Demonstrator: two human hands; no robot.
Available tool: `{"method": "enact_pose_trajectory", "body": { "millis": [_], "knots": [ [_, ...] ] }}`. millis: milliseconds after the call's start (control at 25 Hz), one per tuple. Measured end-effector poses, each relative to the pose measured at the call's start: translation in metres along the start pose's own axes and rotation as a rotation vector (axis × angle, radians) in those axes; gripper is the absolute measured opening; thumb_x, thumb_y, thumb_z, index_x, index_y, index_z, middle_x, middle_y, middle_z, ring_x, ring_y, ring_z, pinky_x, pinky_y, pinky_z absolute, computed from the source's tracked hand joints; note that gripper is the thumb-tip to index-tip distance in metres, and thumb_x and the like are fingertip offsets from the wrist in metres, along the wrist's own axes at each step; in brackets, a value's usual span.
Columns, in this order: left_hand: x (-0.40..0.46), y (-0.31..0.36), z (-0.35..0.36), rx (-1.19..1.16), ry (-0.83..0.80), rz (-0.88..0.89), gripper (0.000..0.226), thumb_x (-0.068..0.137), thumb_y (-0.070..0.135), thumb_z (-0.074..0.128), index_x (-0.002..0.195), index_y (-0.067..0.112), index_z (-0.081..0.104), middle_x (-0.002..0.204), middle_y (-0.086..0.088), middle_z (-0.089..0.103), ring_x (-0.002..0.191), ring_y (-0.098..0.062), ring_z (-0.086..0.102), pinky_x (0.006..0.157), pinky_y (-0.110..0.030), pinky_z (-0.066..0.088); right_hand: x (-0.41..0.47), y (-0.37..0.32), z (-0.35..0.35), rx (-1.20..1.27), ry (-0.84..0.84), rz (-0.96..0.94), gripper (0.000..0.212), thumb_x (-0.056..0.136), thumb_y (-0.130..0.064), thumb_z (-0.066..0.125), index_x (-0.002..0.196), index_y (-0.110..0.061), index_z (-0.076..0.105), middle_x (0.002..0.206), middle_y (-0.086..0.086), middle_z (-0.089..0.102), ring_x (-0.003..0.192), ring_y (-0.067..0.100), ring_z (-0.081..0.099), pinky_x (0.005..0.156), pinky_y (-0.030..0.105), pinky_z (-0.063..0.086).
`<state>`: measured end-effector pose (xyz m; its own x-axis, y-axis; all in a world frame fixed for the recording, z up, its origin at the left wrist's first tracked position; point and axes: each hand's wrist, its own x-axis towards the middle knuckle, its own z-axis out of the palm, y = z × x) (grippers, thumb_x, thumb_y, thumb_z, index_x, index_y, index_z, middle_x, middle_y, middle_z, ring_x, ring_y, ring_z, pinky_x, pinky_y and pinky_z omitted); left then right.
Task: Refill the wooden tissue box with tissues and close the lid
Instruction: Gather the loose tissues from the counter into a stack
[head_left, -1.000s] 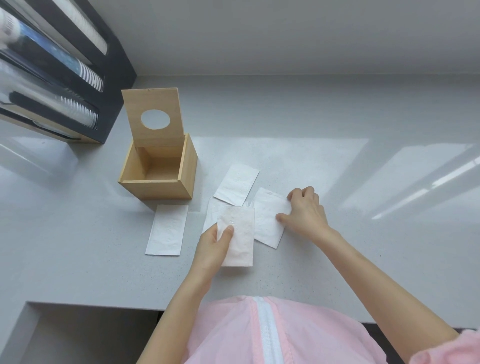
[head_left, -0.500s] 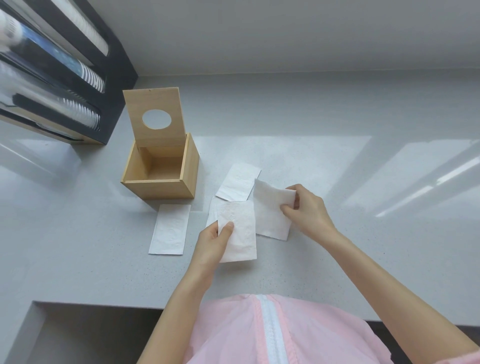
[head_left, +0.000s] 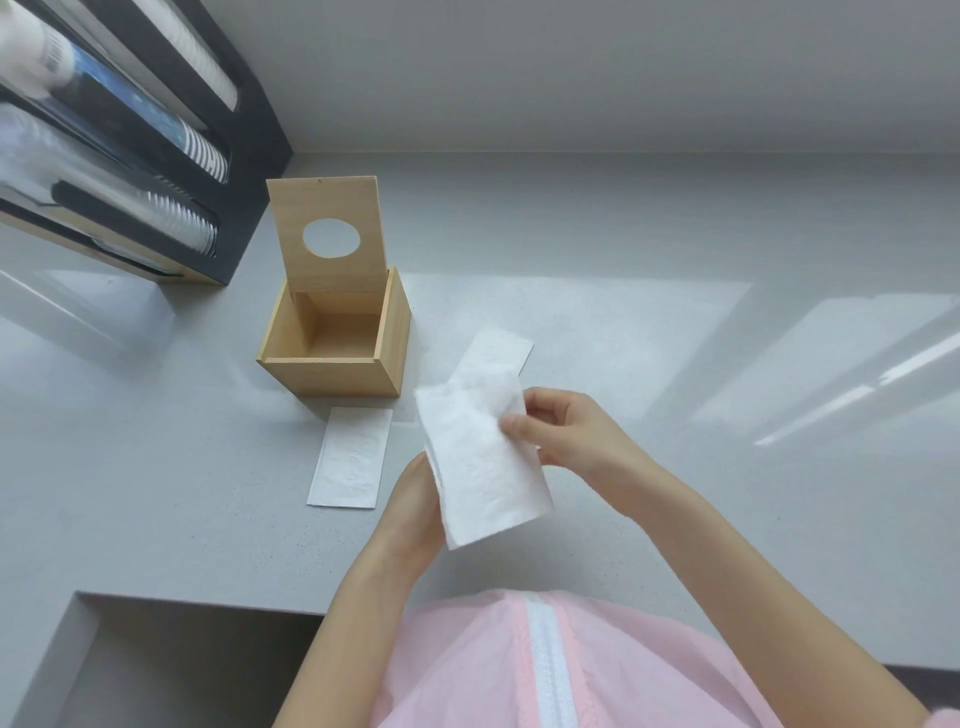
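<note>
The wooden tissue box (head_left: 332, 376) stands on the grey counter, empty inside, its lid (head_left: 327, 236) with a round hole tilted up at the back. In front of me a small stack of white tissues (head_left: 483, 462) is lifted off the counter. My left hand (head_left: 410, 506) holds it from underneath and my right hand (head_left: 561, 431) pinches its right edge. One folded tissue (head_left: 352, 457) lies flat just in front of the box. Another tissue (head_left: 496, 356) lies to the box's right, partly hidden by the held stack.
A black dispenser rack (head_left: 156, 130) with sleeves of cups stands at the back left, close to the box. The grey counter (head_left: 675, 364) has a cut-out step (head_left: 156, 649) at its front left edge. My pink garment fills the bottom of the view.
Both hands lifted their tissues from the counter and brought them together into one stack held in front of me. The box and the tissue before it stayed put.
</note>
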<state>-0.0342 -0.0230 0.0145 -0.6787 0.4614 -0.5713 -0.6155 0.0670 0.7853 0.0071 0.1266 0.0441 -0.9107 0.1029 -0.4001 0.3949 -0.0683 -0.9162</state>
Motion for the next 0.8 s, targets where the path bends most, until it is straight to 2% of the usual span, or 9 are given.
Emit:
{"method": "enact_pose_trajectory", "body": {
  "millis": [80, 160, 280, 440, 560, 680, 760, 800],
  "knots": [
    [0.0, -0.002, 0.0, -0.035, -0.019, -0.017, 0.035, 0.097, 0.028, 0.036, 0.106, 0.013, 0.065, 0.101, -0.006, 0.071, 0.091, -0.018, 0.067, 0.081, -0.03, 0.051, 0.007, 0.014, 0.006, -0.193, 0.116, 0.054, 0.009, 0.087, -0.015, 0.059, 0.083, -0.02, 0.065, 0.092, 0.001, 0.071, 0.084, 0.015, 0.065, 0.08, 0.03, 0.052],
    [0.0, -0.005, -0.002, -0.086, -0.016, -0.029, 0.038, 0.098, 0.032, 0.033, 0.11, 0.016, 0.065, 0.098, 0.0, 0.074, 0.092, -0.014, 0.068, 0.086, -0.033, 0.05, 0.009, 0.021, 0.007, -0.247, 0.195, 0.075, 0.007, 0.085, -0.016, 0.059, 0.082, -0.021, 0.064, 0.095, 0.003, 0.07, 0.09, 0.018, 0.064, 0.083, 0.032, 0.05],
    [0.001, -0.008, -0.003, -0.131, -0.012, -0.042, 0.039, 0.098, 0.037, 0.029, 0.105, 0.021, 0.064, 0.089, 0.006, 0.076, 0.085, -0.008, 0.07, 0.084, -0.033, 0.051, 0.009, 0.024, 0.007, -0.252, 0.229, 0.079, 0.005, 0.085, -0.017, 0.06, 0.085, -0.02, 0.063, 0.093, 0.001, 0.068, 0.086, 0.015, 0.061, 0.076, 0.024, 0.046],
    [-0.001, -0.006, -0.004, -0.074, -0.018, -0.053, 0.038, 0.097, 0.035, 0.033, 0.115, 0.017, 0.061, 0.108, -0.004, 0.071, 0.101, -0.017, 0.067, 0.09, -0.036, 0.049, 0.012, 0.025, 0.011, -0.28, 0.265, 0.061, 0.008, 0.085, -0.017, 0.059, 0.091, -0.016, 0.064, 0.089, -0.001, 0.066, 0.08, 0.012, 0.058, 0.065, 0.015, 0.042],
    [-0.004, -0.007, -0.007, 0.031, 0.031, -0.044, 0.03, 0.096, 0.023, 0.042, 0.116, 0.012, 0.061, 0.11, -0.008, 0.069, 0.101, -0.022, 0.065, 0.084, -0.033, 0.051, 0.016, 0.026, 0.019, -0.36, 0.264, 0.032, 0.015, 0.085, -0.016, 0.059, 0.097, -0.01, 0.065, 0.084, -0.002, 0.062, 0.076, 0.012, 0.054, 0.06, 0.013, 0.04],
    [-0.007, -0.008, -0.013, 0.08, 0.082, -0.04, 0.024, 0.096, 0.02, 0.043, 0.109, 0.015, 0.062, 0.099, -0.003, 0.071, 0.09, -0.017, 0.066, 0.076, -0.03, 0.051, 0.021, 0.027, 0.023, -0.349, 0.245, 0.035, 0.018, 0.088, -0.021, 0.057, 0.1, -0.01, 0.065, 0.083, -0.001, 0.062, 0.079, 0.015, 0.058, 0.067, 0.021, 0.047],
    [-0.009, -0.007, -0.018, 0.057, 0.121, -0.038, 0.021, 0.096, 0.017, 0.043, 0.105, 0.013, 0.062, 0.096, -0.002, 0.069, 0.086, -0.016, 0.066, 0.075, -0.03, 0.051, 0.029, 0.029, 0.021, -0.322, 0.286, 0.05, 0.022, 0.09, -0.026, 0.055, 0.104, -0.012, 0.063, 0.086, -0.001, 0.063, 0.088, 0.019, 0.064, 0.078, 0.031, 0.051],
    [-0.009, -0.005, -0.021, 0.035, 0.142, -0.036, 0.02, 0.096, 0.016, 0.043, 0.102, 0.013, 0.061, 0.095, -0.003, 0.069, 0.085, -0.016, 0.065, 0.075, -0.029, 0.051, 0.033, 0.032, 0.019, -0.386, 0.321, 0.054, 0.025, 0.09, -0.027, 0.054, 0.109, -0.012, 0.06, 0.092, -0.001, 0.063, 0.094, 0.02, 0.064, 0.081, 0.033, 0.049]
  ]
}}
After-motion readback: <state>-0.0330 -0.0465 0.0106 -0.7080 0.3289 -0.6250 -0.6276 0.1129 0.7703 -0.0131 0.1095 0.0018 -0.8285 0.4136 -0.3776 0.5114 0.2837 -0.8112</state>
